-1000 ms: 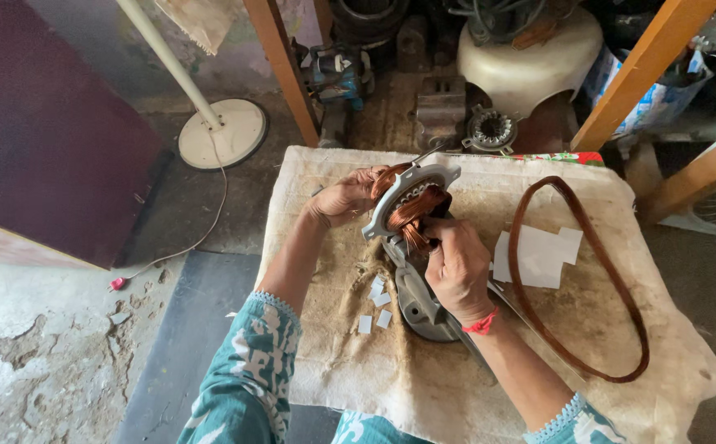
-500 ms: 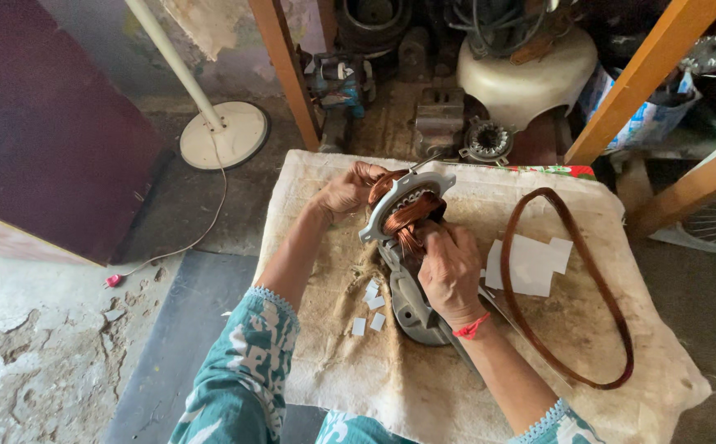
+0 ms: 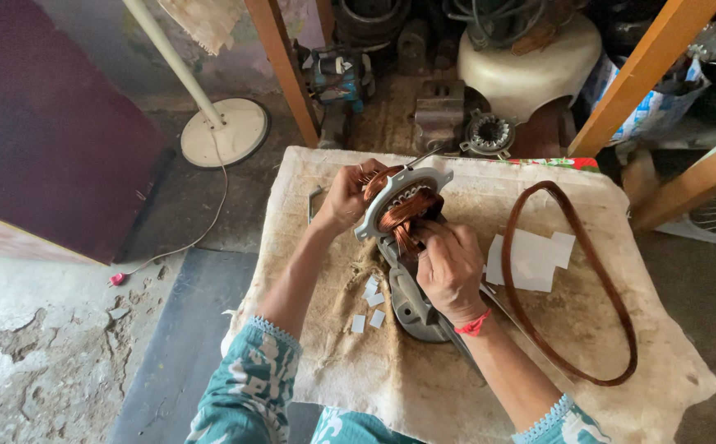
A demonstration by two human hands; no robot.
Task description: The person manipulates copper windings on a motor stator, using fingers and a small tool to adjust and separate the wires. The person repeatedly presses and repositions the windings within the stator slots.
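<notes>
A grey metal motor stator (image 3: 401,191) stands tilted on a cloth-covered table (image 3: 374,378), with copper wire coils (image 3: 403,212) in its slots. My left hand (image 3: 346,196) grips the stator's far left rim and the copper coil there. Fingers of my right hand (image 3: 448,265) pinch the copper wire at the stator's near side. A second grey metal part (image 3: 411,306) lies under my right hand. A thin metal rod (image 3: 424,156) sticks out behind the stator.
A large brown loop of coil (image 3: 572,288) lies to the right, around white paper sheets (image 3: 535,256). Small white paper slips (image 3: 368,306) are scattered left of the motor. A white fan stand (image 3: 222,131), wooden posts and motor parts (image 3: 489,133) sit beyond the table.
Both hands stay on the stator and copper coil. My right hand's fingers have shifted slightly on the wire. The view has moved a little.
</notes>
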